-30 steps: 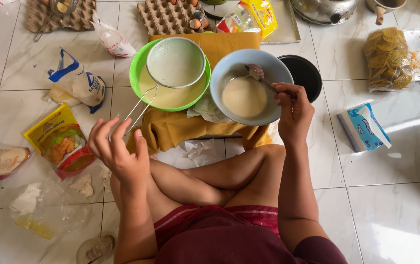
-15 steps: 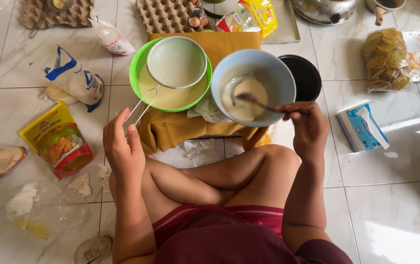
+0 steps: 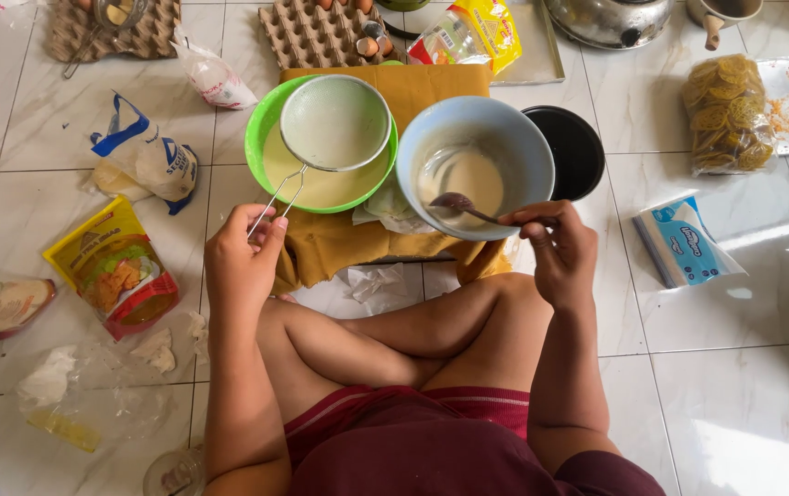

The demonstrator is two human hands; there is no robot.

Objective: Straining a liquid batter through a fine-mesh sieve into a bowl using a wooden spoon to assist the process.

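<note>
Right hand (image 3: 560, 250) pinching spoon (image 3: 457, 203) in pale blue bowl (image 3: 475, 165); batter runny, drippy. Left hand (image 3: 240, 262) gripping sieve (image 3: 334, 122) wire handle over green bowl (image 3: 267, 124): light, thin, likely tippy; best gripped near rim.

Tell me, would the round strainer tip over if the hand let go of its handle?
Probably not: the strainer rests across the green bowl, which likely steadies it. Its thin wire handle, held by the left hand, looks light, though the pale batter inside might slosh if pushed.
</note>
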